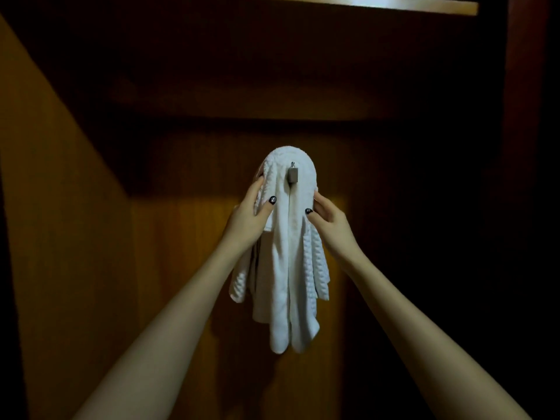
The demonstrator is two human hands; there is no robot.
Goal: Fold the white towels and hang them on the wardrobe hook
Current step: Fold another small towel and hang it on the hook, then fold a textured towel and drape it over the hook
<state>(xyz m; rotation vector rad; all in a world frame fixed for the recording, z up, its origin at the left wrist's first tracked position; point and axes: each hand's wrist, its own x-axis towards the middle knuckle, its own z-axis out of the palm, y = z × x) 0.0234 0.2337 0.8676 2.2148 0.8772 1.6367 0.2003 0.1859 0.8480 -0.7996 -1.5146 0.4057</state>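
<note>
White towels hang in a folded bundle over a small metal hook on the wooden back wall of the wardrobe; the hook's square head pokes out near the bundle's top. My left hand grips the bundle's left side just below the hook, thumb across the front and fingers behind. My right hand holds the right side at the same height, thumb on the front. A smooth towel lies in front and ribbed ones show at both sides. The towel ends dangle freely below my hands.
The brown wooden wardrobe back panel surrounds the hook. A slanted wooden side wall stands at the left. A lit shelf edge runs along the top. The right side is dark.
</note>
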